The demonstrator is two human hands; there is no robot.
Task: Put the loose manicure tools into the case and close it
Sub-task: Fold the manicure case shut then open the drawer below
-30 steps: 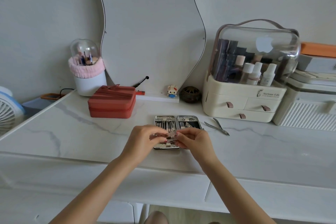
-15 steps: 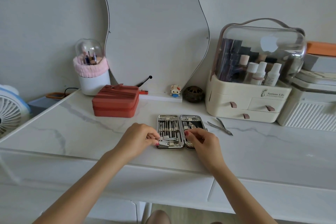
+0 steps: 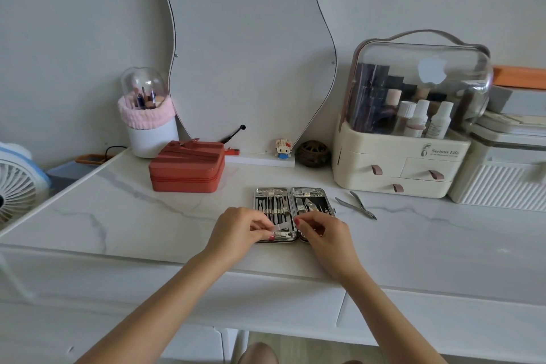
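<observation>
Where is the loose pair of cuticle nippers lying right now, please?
In the head view, the cuticle nippers lie on the marble tabletop, just right of the open manicure case and in front of the cream cosmetics organiser, touched by neither hand.

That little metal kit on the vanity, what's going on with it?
A person is packing a manicure case, which lies open on the marble tabletop. Their left hand pinches a small clipper over the case's near end; the right hand is alongside. One pair of nippers lies loose beside the case.
</observation>
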